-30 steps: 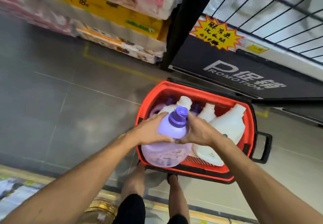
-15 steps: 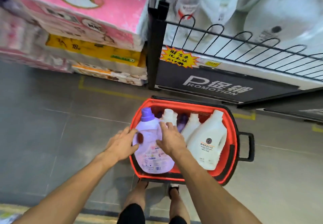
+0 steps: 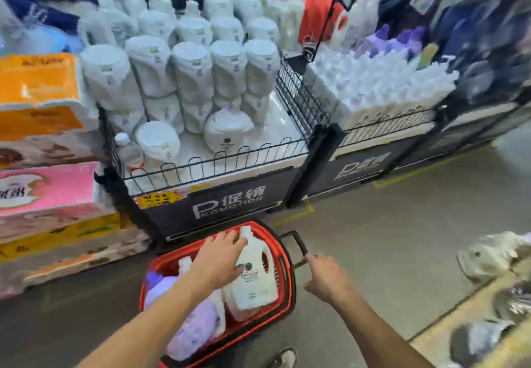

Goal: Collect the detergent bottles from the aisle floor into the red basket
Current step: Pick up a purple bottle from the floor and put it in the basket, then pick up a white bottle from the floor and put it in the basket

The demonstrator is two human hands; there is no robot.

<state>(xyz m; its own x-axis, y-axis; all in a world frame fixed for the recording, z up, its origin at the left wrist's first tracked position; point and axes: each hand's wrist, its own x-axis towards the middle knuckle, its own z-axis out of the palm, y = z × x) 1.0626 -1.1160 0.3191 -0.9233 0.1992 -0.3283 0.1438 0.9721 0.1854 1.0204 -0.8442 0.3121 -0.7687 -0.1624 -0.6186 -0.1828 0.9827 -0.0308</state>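
Head view, looking down at a red basket (image 3: 288, 281) on the aisle floor (image 3: 388, 238), holding a white detergent bottle (image 3: 255, 278) and a purple detergent bottle (image 3: 192, 321). Left hand (image 3: 221, 258) over the basket, fingers straight and spread across the white bottle's neck, gripping nothing. Right hand (image 3: 327, 278) just beside the black handle (image 3: 297, 242), fingers loosely curled, empty.

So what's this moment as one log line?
left hand rests on white bottle in red basket | right hand open, beside black handle
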